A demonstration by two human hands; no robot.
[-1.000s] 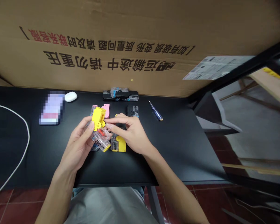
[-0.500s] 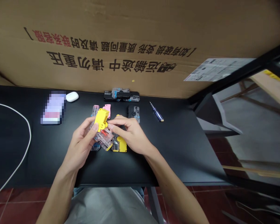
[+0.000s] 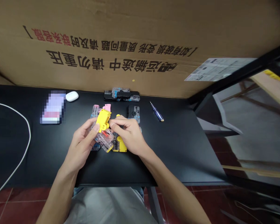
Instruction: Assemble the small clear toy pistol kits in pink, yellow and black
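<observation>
My left hand (image 3: 84, 137) is closed around a toy gun (image 3: 103, 119) with a yellow grip part and a clear plastic body, the thumb pressing on the yellow part. A small red piece shows inside the clear body. My right hand (image 3: 128, 133) pinches at the right edge of the yellow part; anything small between its fingertips is hidden. Under my hands lie a pink and clear toy gun (image 3: 106, 107), partly covered, and another yellow and clear one (image 3: 122, 144). Just beyond my right hand is a black and clear toy gun (image 3: 133, 113).
Several black and clear toy guns (image 3: 121, 94) are stacked against the cardboard box (image 3: 130, 18) at the back. A screwdriver (image 3: 156, 111) lies to the right. On the left are a phone (image 3: 52, 107), a white case (image 3: 72, 96) and a white cable (image 3: 29, 130). The black table (image 3: 177, 149) ends near my body.
The held toy gun has shifted slightly right and turned a little. My right fingers have curled in closer at its yellow edge.
</observation>
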